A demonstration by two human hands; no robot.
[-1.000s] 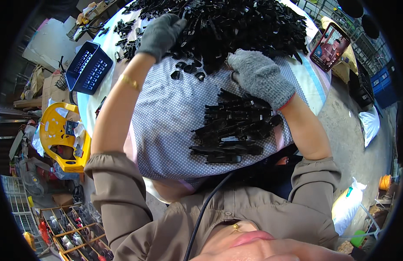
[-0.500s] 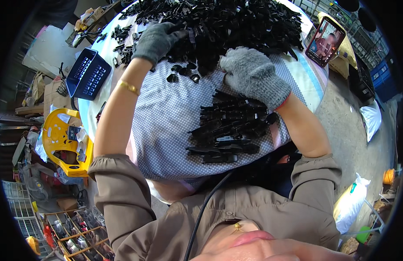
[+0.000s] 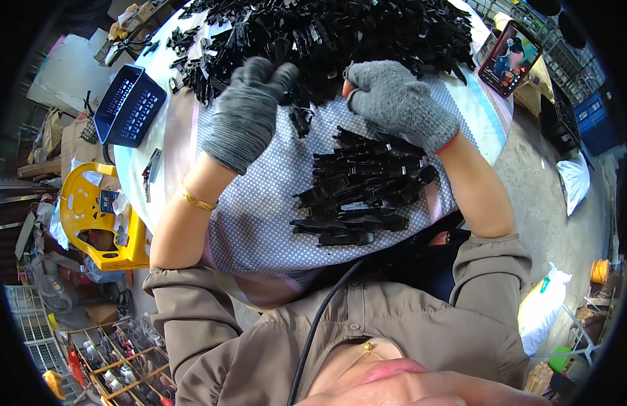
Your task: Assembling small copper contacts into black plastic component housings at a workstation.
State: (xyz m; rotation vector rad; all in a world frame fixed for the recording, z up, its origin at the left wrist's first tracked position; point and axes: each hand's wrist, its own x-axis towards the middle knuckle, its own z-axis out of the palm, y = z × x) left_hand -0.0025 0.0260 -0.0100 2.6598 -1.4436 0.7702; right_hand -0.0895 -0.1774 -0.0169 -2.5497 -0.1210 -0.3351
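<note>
A large heap of narrow black plastic pieces (image 3: 327, 40) covers the far part of the cloth-covered table (image 3: 252, 203). My left hand (image 3: 242, 118), in a grey knit glove, is at the heap's near edge, somewhat blurred, thumb and fingers apart. A few loose black pieces (image 3: 301, 122) lie just right of it. My right hand (image 3: 401, 101), also gloved, is closed, with a bare fingertip showing at its left. A dark strip of black plastic shows under its palm; the grip itself is hidden. Below it, similar pieces lie in stacked rows (image 3: 361, 193).
A dark blue basket (image 3: 134, 108) stands at the table's left edge, near a small tool (image 3: 151, 172). A phone (image 3: 508, 59) is propped at the right edge. Left of the table is a yellow plastic chair (image 3: 90, 216). A black cable (image 3: 320, 318) hangs across my front.
My left hand has drawn back from the heap toward me. My right hand has stayed near its place, its fingers turned slightly. The loose pieces beside the left hand now lie differently.
</note>
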